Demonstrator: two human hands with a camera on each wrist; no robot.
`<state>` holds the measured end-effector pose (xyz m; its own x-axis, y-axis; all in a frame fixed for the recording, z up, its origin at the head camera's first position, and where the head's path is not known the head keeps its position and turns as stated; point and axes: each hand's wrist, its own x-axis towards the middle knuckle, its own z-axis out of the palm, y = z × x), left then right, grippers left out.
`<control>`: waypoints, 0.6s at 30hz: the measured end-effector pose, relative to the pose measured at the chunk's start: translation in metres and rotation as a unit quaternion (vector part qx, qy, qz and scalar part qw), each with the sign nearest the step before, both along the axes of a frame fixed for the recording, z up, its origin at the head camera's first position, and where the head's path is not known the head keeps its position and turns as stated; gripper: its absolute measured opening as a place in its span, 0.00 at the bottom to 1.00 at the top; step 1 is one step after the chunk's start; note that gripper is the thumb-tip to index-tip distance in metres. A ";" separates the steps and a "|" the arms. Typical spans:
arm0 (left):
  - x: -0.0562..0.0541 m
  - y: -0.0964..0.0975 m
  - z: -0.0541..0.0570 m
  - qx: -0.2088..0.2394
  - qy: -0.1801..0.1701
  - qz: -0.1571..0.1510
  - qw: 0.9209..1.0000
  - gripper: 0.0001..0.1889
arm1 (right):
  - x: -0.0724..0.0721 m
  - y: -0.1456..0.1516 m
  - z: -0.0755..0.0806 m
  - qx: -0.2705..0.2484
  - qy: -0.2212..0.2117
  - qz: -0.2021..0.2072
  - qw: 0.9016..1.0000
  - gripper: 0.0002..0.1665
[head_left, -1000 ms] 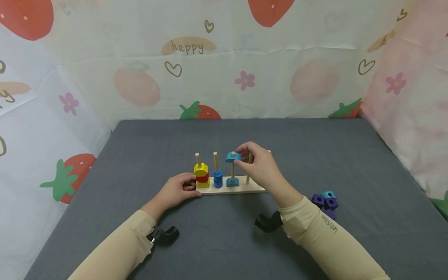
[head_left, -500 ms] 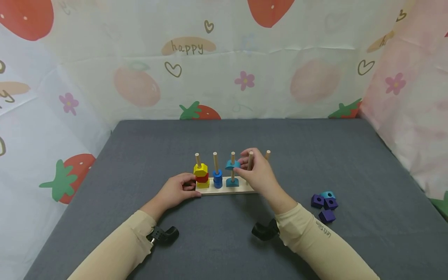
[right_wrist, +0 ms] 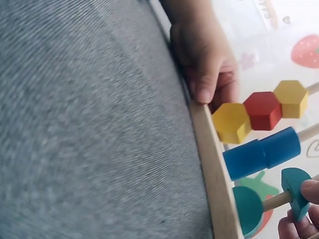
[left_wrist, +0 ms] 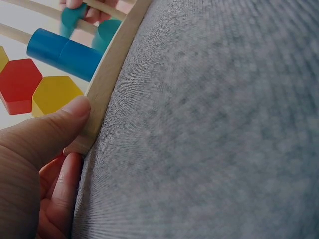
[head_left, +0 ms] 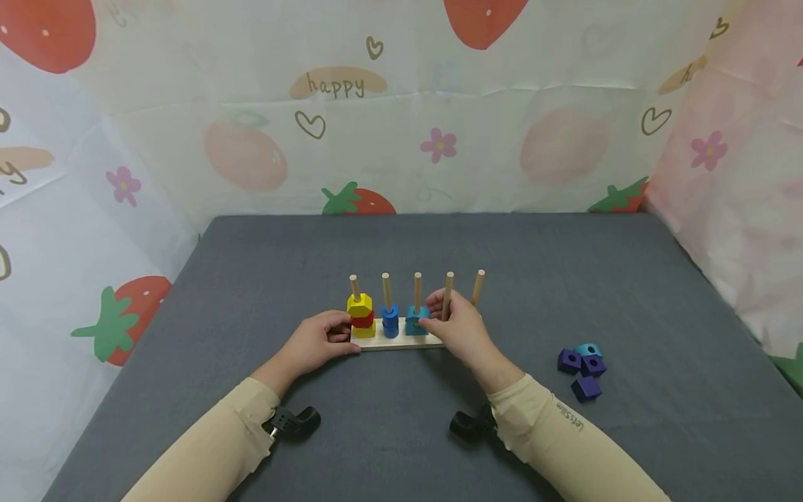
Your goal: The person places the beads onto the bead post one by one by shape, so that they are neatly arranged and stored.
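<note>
While the left grip [head_left: 321,337] pinches the end of the wooden pegboard [head_left: 401,344], the right grip [head_left: 463,329] pinches the upper teal half-round block [right_wrist: 295,181] on the middle peg [head_left: 417,289], above its twin [right_wrist: 247,211]; lower it level to avoid binding.

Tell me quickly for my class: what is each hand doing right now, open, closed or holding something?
Left hand: holding the wooden peg base at its left end.
Right hand: pinching the upper teal half-round block.

Beige L slv [head_left: 201,439] & R slv [head_left: 571,446], latter w/ dk lettering [head_left: 569,416], + 2 curved blk wrist cams [head_left: 304,422].
</note>
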<state>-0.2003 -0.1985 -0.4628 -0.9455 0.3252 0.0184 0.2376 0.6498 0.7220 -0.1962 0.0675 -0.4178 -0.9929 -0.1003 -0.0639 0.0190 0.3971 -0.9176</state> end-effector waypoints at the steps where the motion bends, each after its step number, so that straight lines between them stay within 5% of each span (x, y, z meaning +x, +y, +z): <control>1: 0.000 0.000 0.000 0.000 0.001 0.000 1.000 0.26 | 0.000 0.000 -0.001 0.006 -0.001 0.000 1.000 0.16; 18: 0.001 0.001 0.000 -0.007 0.009 0.001 1.000 0.27 | 0.000 0.001 -0.013 0.046 0.019 0.004 0.999 0.12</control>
